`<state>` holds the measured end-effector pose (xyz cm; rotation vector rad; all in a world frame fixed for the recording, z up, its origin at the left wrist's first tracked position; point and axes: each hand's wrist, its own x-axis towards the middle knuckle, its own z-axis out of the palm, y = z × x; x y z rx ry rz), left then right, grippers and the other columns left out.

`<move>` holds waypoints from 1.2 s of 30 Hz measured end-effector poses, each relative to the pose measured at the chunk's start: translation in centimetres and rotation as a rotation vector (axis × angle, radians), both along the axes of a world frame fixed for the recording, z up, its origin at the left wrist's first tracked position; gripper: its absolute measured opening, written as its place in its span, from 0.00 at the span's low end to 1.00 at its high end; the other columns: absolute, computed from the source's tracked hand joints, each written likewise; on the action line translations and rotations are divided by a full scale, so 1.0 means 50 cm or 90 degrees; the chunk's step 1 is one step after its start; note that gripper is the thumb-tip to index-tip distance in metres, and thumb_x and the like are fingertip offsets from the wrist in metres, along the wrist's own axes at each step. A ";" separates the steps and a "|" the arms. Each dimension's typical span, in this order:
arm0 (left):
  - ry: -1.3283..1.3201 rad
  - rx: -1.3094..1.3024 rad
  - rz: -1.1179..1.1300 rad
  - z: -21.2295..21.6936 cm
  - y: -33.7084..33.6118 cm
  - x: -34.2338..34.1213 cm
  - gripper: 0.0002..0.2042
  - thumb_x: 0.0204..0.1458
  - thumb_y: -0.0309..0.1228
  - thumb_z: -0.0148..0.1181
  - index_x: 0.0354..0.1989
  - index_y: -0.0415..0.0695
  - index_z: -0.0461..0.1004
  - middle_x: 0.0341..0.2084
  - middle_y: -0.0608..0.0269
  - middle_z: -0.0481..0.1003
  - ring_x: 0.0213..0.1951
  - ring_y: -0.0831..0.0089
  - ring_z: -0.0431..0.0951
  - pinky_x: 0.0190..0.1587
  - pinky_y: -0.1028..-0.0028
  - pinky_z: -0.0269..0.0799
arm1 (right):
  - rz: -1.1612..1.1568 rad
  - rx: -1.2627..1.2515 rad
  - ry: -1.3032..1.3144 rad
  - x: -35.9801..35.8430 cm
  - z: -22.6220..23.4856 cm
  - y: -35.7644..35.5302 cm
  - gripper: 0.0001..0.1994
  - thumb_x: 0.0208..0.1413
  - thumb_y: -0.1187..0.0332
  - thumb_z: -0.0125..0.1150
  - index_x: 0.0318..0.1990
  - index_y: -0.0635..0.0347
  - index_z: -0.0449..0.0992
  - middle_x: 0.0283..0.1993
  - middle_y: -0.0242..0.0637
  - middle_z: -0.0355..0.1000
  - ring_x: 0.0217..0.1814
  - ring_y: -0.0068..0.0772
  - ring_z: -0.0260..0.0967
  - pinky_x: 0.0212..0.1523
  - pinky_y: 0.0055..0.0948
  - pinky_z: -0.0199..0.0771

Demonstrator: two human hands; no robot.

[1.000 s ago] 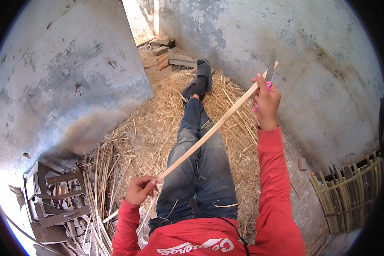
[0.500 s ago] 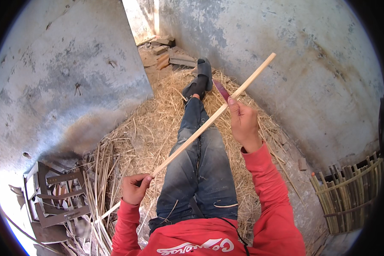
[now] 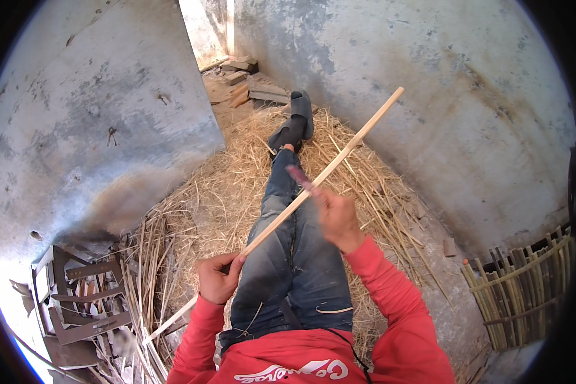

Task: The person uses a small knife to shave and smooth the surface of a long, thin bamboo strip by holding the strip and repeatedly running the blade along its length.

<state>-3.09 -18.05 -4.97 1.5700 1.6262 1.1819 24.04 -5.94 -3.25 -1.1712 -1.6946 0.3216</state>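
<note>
A long pale strip of bamboo or wood [image 3: 280,221] runs diagonally across my outstretched legs, its far end up to the right. My left hand [image 3: 219,279] is closed round its lower part, thumb along the top; the tail passes behind my left wrist. My right hand [image 3: 337,219], slightly blurred, grips a knife [image 3: 298,177] with a reddish-dark blade. The blade crosses the strip around its middle, pointing up and left. The knife's handle is hidden in my fist, and motion blur hides the exact contact between edge and strip.
Straw-like shavings [image 3: 198,198] cover the floor around my legs. Several thin strips [image 3: 148,269] lie at the left beside a broken dark frame [image 3: 89,291]. A slatted basket-like piece [image 3: 521,288] stands at the right. Walls [image 3: 441,128] rise on both sides; bricks [image 3: 240,70] lie at the back.
My right hand has moved down and left along the strip with the knife, closer to my left hand. My left hand has shifted slightly right and up.
</note>
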 end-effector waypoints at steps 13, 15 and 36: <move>-0.086 -0.065 -0.030 0.022 -0.002 0.001 0.11 0.61 0.30 0.65 0.35 0.31 0.83 0.17 0.72 0.71 0.22 0.85 0.66 0.25 0.78 0.61 | -0.145 0.056 0.007 0.113 0.075 0.101 0.23 0.73 0.55 0.48 0.34 0.64 0.81 0.15 0.43 0.62 0.13 0.37 0.58 0.17 0.40 0.56; -0.108 -0.071 -0.044 0.027 0.000 0.007 0.11 0.62 0.30 0.65 0.35 0.31 0.83 0.17 0.72 0.71 0.21 0.85 0.66 0.25 0.78 0.61 | -0.129 0.022 0.002 0.086 0.072 0.086 0.23 0.73 0.55 0.48 0.34 0.64 0.81 0.15 0.43 0.62 0.13 0.38 0.58 0.17 0.40 0.56; -0.145 -0.139 -0.075 0.045 0.010 -0.002 0.12 0.64 0.32 0.62 0.34 0.34 0.83 0.17 0.72 0.71 0.22 0.85 0.65 0.25 0.79 0.58 | -0.013 -0.015 -0.042 0.008 0.047 0.067 0.25 0.72 0.54 0.50 0.24 0.62 0.74 0.14 0.47 0.65 0.13 0.47 0.63 0.17 0.43 0.59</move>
